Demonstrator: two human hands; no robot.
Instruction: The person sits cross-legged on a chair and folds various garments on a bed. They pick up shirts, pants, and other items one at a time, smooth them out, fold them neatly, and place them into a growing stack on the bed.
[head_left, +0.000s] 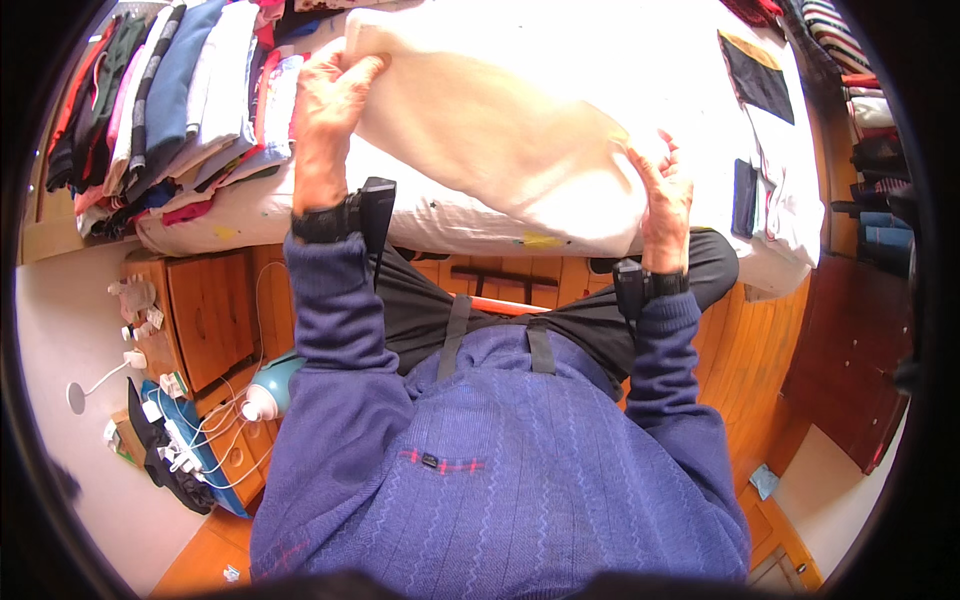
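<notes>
A cream-white cloth (487, 135), partly washed out by bright light, stretches between my two hands above the bed. At its upper left corner my left hand (330, 112) pinches the cloth between thumb and fingers. My right hand (664, 180) grips the cloth's right end, which hangs in soft folds beside the palm. Beneath lies the white bed sheet (300, 217) with small yellow prints. Whether the cloth is a garment or a plain piece cannot be told.
Folded clothes (172, 97) are piled on the bed at the left. Dark and white folded pieces (757, 82) lie at the right. A wooden cabinet (210, 307), a blue-green thermos (274, 386) and tangled white cables (217, 427) stand low left. More clothes (870, 112) fill the far right.
</notes>
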